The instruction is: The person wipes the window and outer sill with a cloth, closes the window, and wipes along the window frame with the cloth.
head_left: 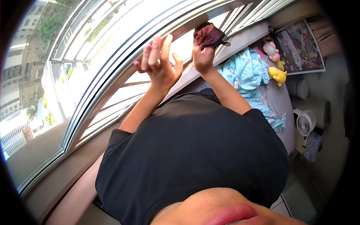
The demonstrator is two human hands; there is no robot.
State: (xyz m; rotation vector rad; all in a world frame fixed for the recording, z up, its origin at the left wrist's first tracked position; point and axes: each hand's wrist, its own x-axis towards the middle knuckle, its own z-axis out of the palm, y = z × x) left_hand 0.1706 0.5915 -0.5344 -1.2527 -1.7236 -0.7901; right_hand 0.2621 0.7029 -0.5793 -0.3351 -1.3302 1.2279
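Note:
My right hand [203, 59] is closed on a crumpled dark maroon cloth [208, 36], held up against the window side. Its fingers are mostly covered by the cloth, and the thumb shows below it. To the left, my left hand [159, 62] is raised with fingers spread, holding nothing. Its fingertips are at or very near the brown window frame [127, 62]; I cannot tell whether they touch it. Bright glass and pale rails lie behind both hands.
A bed [287, 112] to the right bears a light blue patterned blanket [245, 73], a yellow plush toy [277, 76] and a pink plush toy [270, 50]. Past them are a picture board [302, 47] and a white fan [306, 123]. Buildings show outside.

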